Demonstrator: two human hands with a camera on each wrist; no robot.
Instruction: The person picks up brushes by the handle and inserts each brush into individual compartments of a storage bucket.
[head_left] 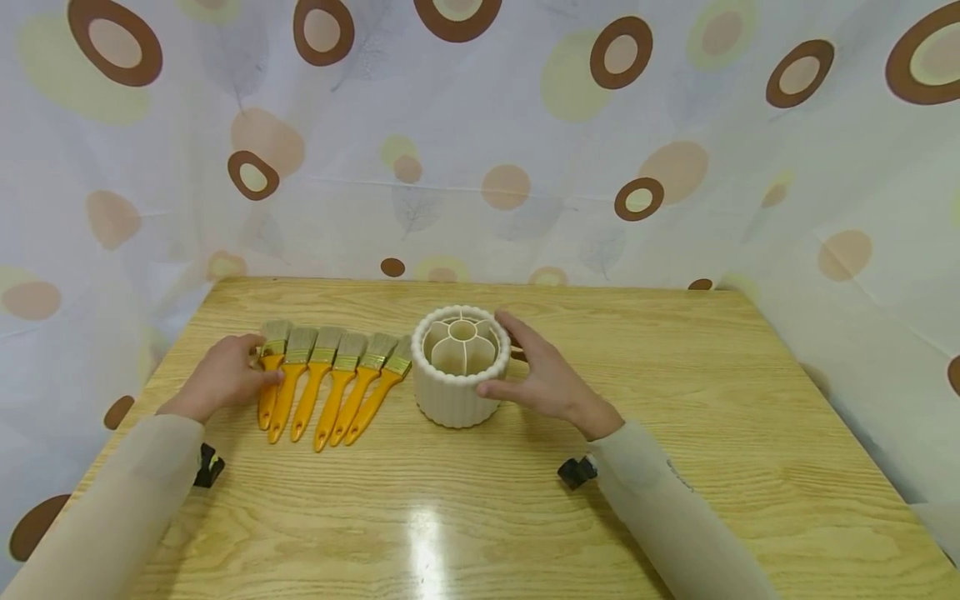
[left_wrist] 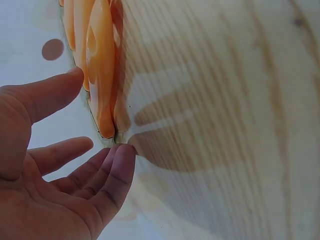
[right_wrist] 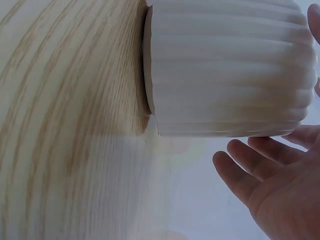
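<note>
Several paintbrushes (head_left: 306, 396) with orange handles and pale bristles lie in a row on the table, bristles pointing away. My left hand (head_left: 225, 379) is at the leftmost paintbrush (head_left: 268, 392), thumb and fingers spread around it; the left wrist view shows a gap between thumb and fingers, and contact is unclear. Right of the brushes stands a cream round holder (head_left: 453, 400) with ribbed sides, a beaded rim and petal-shaped compartments. My right hand (head_left: 551, 379) spans its right side, thumb at the front, index finger at the back. In the right wrist view, fairly straight fingers (right_wrist: 270, 150) touch or nearly touch its wall.
The wooden table (head_left: 675, 375) extends to the right of the holder and toward me. A patterned sheet (head_left: 480, 125) hangs behind the table and along both sides. Black wrist pieces (head_left: 577, 472) sit at both sleeves.
</note>
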